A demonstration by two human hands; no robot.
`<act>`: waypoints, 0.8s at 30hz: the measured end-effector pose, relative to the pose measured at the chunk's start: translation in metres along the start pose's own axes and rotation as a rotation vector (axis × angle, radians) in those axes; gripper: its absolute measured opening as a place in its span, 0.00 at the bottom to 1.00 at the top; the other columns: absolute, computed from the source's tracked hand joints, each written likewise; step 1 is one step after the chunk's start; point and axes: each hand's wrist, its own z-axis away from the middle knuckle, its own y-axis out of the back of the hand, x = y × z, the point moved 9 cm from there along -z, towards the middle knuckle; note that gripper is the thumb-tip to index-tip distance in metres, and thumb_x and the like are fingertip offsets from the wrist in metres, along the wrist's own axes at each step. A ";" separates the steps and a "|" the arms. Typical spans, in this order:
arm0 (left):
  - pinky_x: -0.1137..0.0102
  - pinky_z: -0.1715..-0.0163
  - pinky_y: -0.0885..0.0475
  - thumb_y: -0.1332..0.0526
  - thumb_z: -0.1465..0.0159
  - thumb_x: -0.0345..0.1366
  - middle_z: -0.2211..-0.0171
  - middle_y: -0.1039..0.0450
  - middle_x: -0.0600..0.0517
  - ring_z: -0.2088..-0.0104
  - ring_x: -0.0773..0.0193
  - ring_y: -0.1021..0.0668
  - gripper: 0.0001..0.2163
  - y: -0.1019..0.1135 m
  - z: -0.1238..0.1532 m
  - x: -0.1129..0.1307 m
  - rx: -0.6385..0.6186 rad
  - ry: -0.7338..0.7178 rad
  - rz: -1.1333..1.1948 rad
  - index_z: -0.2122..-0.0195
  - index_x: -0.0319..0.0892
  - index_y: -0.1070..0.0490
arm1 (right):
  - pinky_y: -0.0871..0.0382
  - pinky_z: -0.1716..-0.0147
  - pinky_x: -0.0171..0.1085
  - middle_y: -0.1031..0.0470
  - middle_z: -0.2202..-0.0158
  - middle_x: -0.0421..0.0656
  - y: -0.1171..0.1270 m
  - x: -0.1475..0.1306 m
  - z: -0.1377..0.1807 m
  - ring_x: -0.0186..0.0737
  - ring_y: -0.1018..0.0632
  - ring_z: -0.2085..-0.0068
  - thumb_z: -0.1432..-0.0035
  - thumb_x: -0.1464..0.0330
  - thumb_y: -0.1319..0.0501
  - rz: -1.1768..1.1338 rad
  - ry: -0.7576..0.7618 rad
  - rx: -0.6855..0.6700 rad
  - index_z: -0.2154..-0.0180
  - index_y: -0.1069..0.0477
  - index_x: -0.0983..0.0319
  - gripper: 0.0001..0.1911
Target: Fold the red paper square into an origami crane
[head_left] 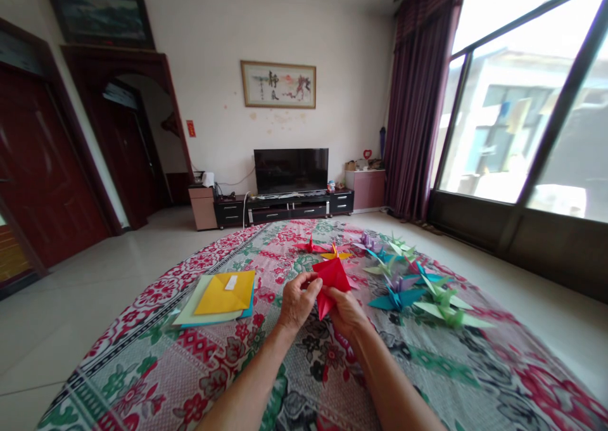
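Note:
Both hands hold a partly folded sheet of red origami paper (pixel 334 272) above the middle of the table. My left hand (pixel 299 299) pinches its left edge between thumb and fingers. On the other side my right hand (pixel 346 309) grips the lower right part, with some fingers hidden behind the paper. Just beyond the hands lie a red paper crane (pixel 311 246) and an orange-yellow paper crane (pixel 336 252). Several more folded cranes spread to the right, among them a blue crane (pixel 398 299) and a light green crane (pixel 449 312).
A stack of square paper with a yellow sheet (pixel 225 293) on top lies left of my hands. The round table wears a flowered tablecloth (pixel 199 380). Beyond it stand a television (pixel 291 171) on a low cabinet (pixel 270 212) and a dark curtain (pixel 414 120) beside large windows.

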 end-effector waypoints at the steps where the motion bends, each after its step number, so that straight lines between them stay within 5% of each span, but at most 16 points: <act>1: 0.72 0.63 0.29 0.42 0.43 0.38 0.67 0.23 0.49 0.65 0.64 0.23 0.11 0.000 0.000 0.000 0.002 0.002 -0.005 0.64 0.38 0.27 | 0.28 0.75 0.35 0.25 0.80 0.40 0.000 0.001 0.000 0.41 0.22 0.73 0.67 0.75 0.33 -0.002 -0.006 -0.003 0.75 0.30 0.64 0.11; 14: 0.73 0.62 0.30 0.42 0.44 0.31 0.66 0.27 0.50 0.65 0.66 0.25 0.09 -0.002 0.007 0.026 -0.007 -0.242 -0.174 0.63 0.42 0.25 | 0.29 0.74 0.34 0.24 0.78 0.39 0.001 0.003 0.001 0.41 0.22 0.71 0.65 0.75 0.35 -0.003 -0.018 0.005 0.68 0.28 0.64 0.16; 24: 0.72 0.59 0.30 0.44 0.42 0.30 0.65 0.26 0.49 0.63 0.65 0.25 0.10 -0.004 0.007 0.024 -0.014 -0.240 -0.218 0.62 0.41 0.25 | 0.31 0.72 0.29 0.23 0.75 0.38 0.003 0.005 0.001 0.32 0.25 0.74 0.60 0.74 0.34 -0.078 -0.073 -0.016 0.73 0.28 0.64 0.07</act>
